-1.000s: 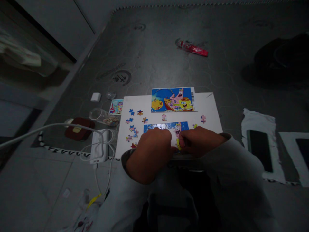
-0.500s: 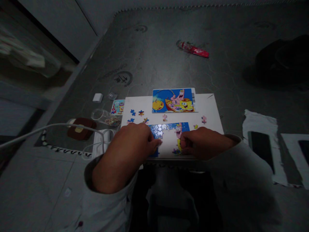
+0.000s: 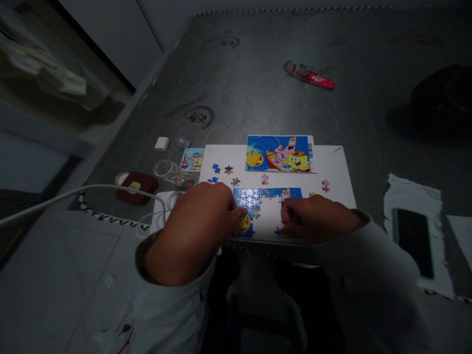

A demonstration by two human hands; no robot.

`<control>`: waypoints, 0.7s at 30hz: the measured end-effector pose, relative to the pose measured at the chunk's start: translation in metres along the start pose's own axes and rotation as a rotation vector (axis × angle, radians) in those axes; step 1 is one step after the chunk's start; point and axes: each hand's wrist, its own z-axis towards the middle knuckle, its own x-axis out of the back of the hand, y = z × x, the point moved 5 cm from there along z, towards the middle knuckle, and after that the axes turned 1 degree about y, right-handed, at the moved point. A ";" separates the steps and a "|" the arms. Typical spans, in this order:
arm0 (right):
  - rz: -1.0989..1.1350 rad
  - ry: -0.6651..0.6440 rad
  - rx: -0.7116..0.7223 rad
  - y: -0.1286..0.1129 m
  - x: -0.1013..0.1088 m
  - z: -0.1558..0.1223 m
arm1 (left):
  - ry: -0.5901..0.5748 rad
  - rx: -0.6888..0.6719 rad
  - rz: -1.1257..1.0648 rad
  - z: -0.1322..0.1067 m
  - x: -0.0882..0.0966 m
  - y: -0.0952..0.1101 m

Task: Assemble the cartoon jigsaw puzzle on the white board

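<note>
We look down on a partly built jigsaw puzzle [image 3: 254, 206] lying near the front edge of a white board [image 3: 332, 167]. Its blue top edge and left side are joined, and a cartoon picture shows in patches, with the middle of the board bare.

Our left hand [image 3: 195, 228] reaches in from the left, wrist bent and knuckles up, its fingers [image 3: 236, 209] curled and bunched together at the puzzle's lower left corner. Our right hand [image 3: 317, 219] comes in from the right, palm down, its fingers [image 3: 289, 216] close together at the lower right of the puzzle beside a small cluster of pieces. We cannot tell whether either hand grips a piece. Both forearms are in pale sleeves.

Loose puzzle pieces [image 3: 216, 168] are scattered across the board, above the puzzle. Along its top edge lies a picture card [image 3: 279, 154] of two cartoon characters in a boat.

To the left, a clear plastic cup [image 3: 173, 173] lies on its side with more pieces inside. Nearby are a small printed card [image 3: 192, 159], a white box [image 3: 162, 143] and a dark red pouch [image 3: 136, 188], with a white cable [image 3: 88, 191] running past them
</note>
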 end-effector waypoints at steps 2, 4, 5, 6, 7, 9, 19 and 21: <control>-0.030 -0.060 -0.042 0.001 -0.001 -0.002 | 0.004 -0.002 0.014 0.001 -0.001 -0.002; -0.051 -0.096 -0.053 -0.001 0.000 -0.004 | -0.004 -0.008 0.035 0.001 -0.001 -0.002; -0.060 -0.094 -0.049 -0.002 0.001 -0.004 | -0.011 -0.009 0.043 0.001 -0.002 -0.003; -0.066 -0.093 -0.043 -0.004 0.001 -0.004 | -0.018 -0.008 0.050 0.002 -0.002 -0.003; -0.069 -0.096 -0.038 -0.005 0.001 -0.004 | -0.024 -0.006 0.056 0.002 -0.001 -0.003; -0.061 -0.105 -0.041 -0.006 -0.001 -0.003 | -0.032 -0.001 0.064 0.002 -0.001 -0.002; 0.034 -0.112 -0.057 0.002 -0.007 0.002 | 0.025 -0.030 -0.012 -0.001 0.000 -0.004; 0.052 -0.105 -0.045 0.004 -0.009 0.002 | 0.057 -0.027 -0.015 -0.002 0.000 -0.007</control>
